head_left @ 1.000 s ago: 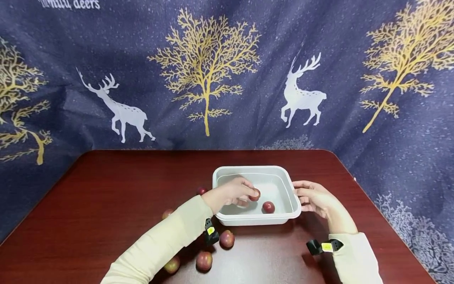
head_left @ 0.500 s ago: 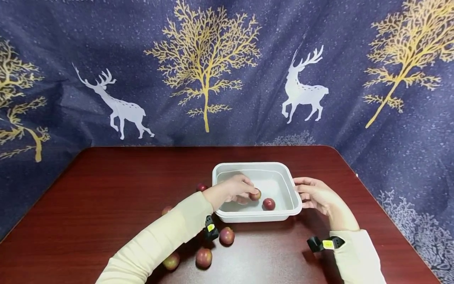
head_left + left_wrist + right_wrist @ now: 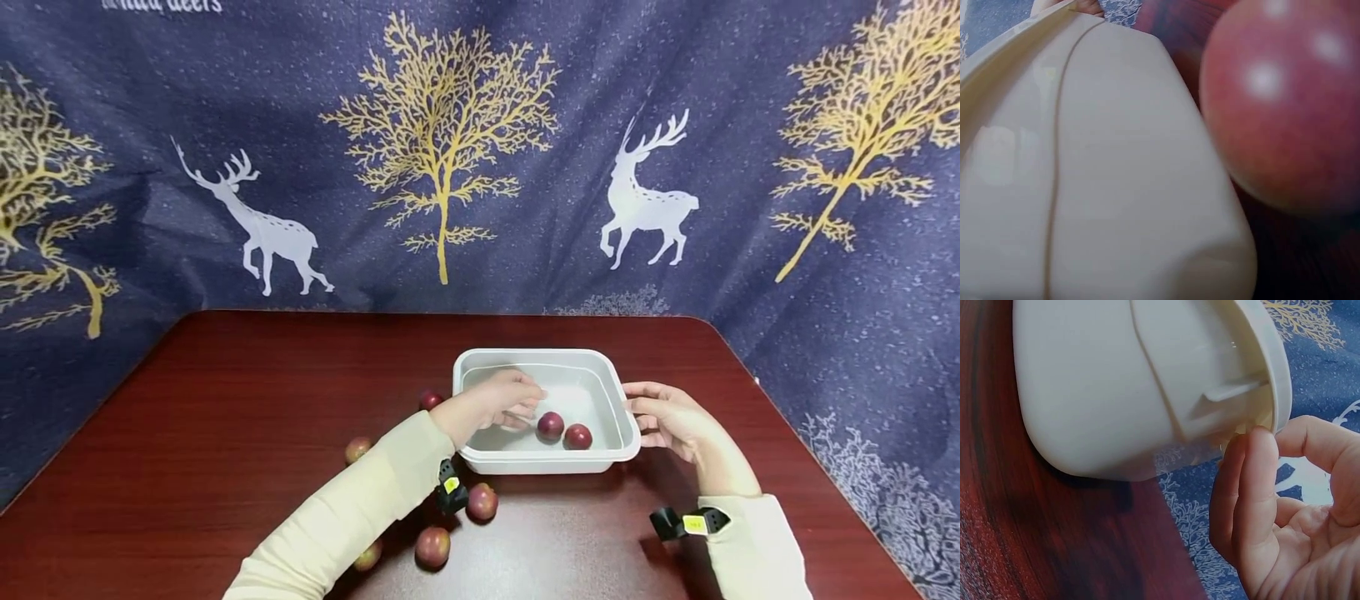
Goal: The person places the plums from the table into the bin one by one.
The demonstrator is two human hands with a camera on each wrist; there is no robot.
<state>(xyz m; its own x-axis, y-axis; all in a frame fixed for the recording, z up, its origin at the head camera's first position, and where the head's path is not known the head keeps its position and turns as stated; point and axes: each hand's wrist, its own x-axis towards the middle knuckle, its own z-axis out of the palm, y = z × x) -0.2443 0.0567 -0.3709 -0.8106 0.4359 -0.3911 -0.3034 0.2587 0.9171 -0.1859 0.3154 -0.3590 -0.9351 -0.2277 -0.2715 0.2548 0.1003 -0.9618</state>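
My left hand (image 3: 504,398) hangs inside the white plastic basin (image 3: 543,457), its fingers loosely bent with nothing visible in them. Below and right of the fingertips, two round red-purple fruits, which look like passion fruits, lie side by side on the basin floor: one on the left (image 3: 551,426), one on the right (image 3: 578,437). At the basin's right end my right hand (image 3: 670,421) holds the rim; the right wrist view has the fingertips (image 3: 1259,440) against the rim's underside. A fruit (image 3: 1285,106) looms large beside the basin wall (image 3: 1129,144) in the left wrist view.
Outside the basin, more such fruits lie on the dark red table (image 3: 285,383): one near the basin's left wall (image 3: 431,400), others at left (image 3: 357,450) and in front (image 3: 432,547), (image 3: 482,502). Behind the table hangs a blue cloth (image 3: 525,275) with deer and trees.
The fruit that my left hand pinched now lies on the basin floor, and those fingers have lifted off it. The other fruit inside has shifted slightly right. My right hand stays at the rim.
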